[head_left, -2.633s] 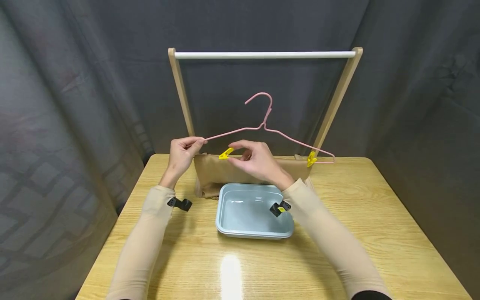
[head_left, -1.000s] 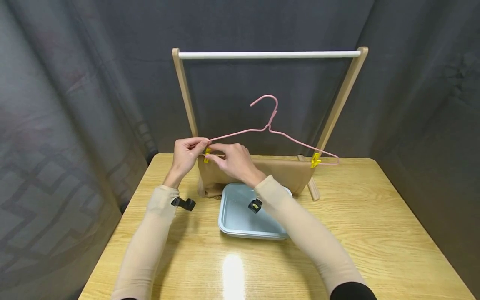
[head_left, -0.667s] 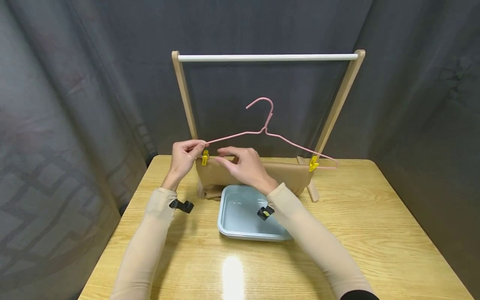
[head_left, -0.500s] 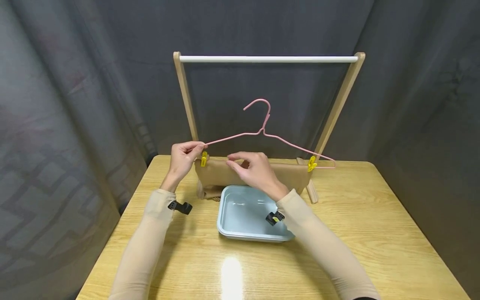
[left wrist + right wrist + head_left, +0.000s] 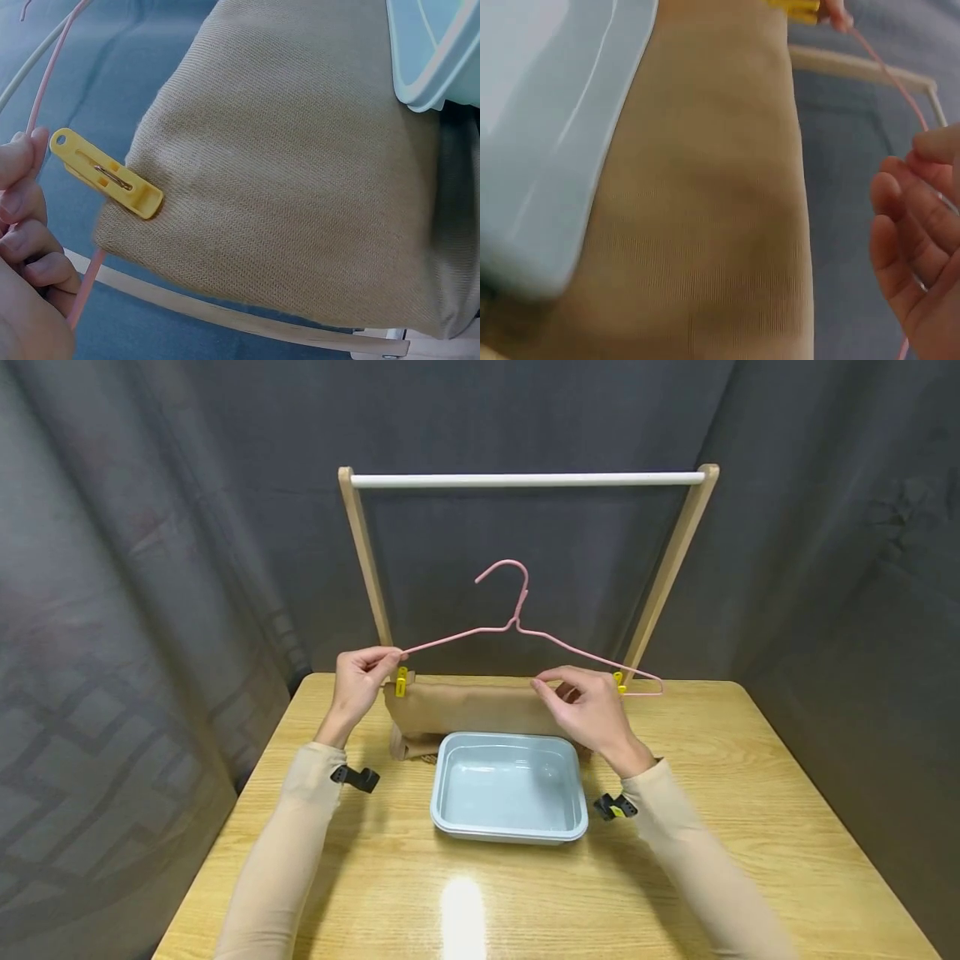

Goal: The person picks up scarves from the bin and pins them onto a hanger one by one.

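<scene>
My left hand (image 5: pixel 356 685) pinches the left end of a pink wire hanger (image 5: pixel 517 606). A folded brown cloth (image 5: pixel 472 708) hangs from the hanger's lower part. One yellow clothespin (image 5: pixel 401 682) clips the cloth's left corner, just beside the left fingers; the left wrist view shows this clothespin (image 5: pixel 112 176) biting over the cloth edge. Another yellow clothespin (image 5: pixel 619 680) sits at the right end, partly hidden behind my right hand (image 5: pixel 592 710). That right hand hovers in front of the cloth's right part, fingers loosely bent, with nothing visible in it.
A pale blue plastic tub (image 5: pixel 510 837) stands on the wooden table (image 5: pixel 375 877), below and in front of the cloth. Behind the hanger rises a rack with a white bar (image 5: pixel 525 481) and wooden posts (image 5: pixel 671 564). Grey curtains enclose the back and sides.
The right hand carried a yellow clothespin to the left corner, clipped it there and let go. It has since moved right along the cloth. The left hand keeps its hold.
</scene>
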{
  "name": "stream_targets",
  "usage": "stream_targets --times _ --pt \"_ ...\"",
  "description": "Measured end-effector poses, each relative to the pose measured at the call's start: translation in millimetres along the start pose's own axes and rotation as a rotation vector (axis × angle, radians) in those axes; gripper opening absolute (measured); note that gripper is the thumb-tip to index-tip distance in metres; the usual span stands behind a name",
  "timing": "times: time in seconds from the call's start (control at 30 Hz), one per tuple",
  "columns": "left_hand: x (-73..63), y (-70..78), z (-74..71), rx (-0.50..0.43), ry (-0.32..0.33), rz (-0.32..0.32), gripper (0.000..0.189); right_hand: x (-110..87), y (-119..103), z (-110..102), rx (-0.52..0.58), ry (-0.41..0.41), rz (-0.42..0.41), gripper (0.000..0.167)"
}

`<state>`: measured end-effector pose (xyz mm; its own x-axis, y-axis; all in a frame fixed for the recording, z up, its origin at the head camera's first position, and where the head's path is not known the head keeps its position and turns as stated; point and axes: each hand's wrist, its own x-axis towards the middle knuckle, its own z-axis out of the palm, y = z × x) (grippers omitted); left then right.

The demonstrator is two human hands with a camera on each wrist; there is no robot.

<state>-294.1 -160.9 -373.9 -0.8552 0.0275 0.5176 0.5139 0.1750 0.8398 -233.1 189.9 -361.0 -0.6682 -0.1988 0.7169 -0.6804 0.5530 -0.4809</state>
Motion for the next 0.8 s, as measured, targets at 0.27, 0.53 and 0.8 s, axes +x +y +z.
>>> stream_targets --times 0.27,0.53,0.8 --pt "-1.5 -1.1 0.0 -0.013 -0.002 -0.017 0.018 -9.4 27.5 -40.5 -0.059 0.191 -0.096 0.012" --pt "0.6 -2.5 0.0 -0.015 -0.006 -0.008 0.018 -17.0 55.3 -70.1 -0.170 0.223 0.001 0.020" --pt "1.1 -2.8 0.9 -0.019 -0.011 -0.006 0.018 -32.0 84.0 -80.5 -0.112 -0.011 0.222 0.030"
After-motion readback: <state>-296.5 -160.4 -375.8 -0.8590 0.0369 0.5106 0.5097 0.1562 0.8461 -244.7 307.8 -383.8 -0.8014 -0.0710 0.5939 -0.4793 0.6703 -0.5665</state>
